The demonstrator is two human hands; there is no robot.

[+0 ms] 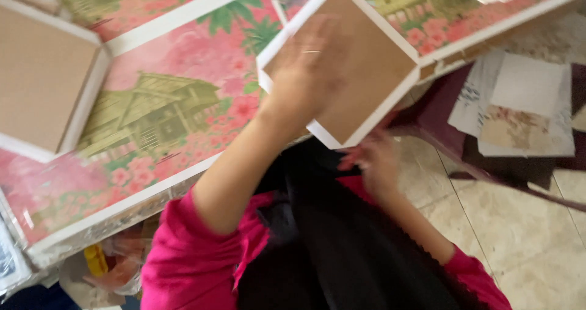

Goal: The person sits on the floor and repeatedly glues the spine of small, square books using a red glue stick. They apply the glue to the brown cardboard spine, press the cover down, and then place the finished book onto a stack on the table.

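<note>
Square board, brown-faced with white edging, tilted over the bench edge: left hand lies flat on its face, fingers spread, while the blurred right hand is at its lower corner, grip not discernible. Second similar board lies on the floral bench cover, well left of the left hand. Loose papers sit right of the right hand.
</note>
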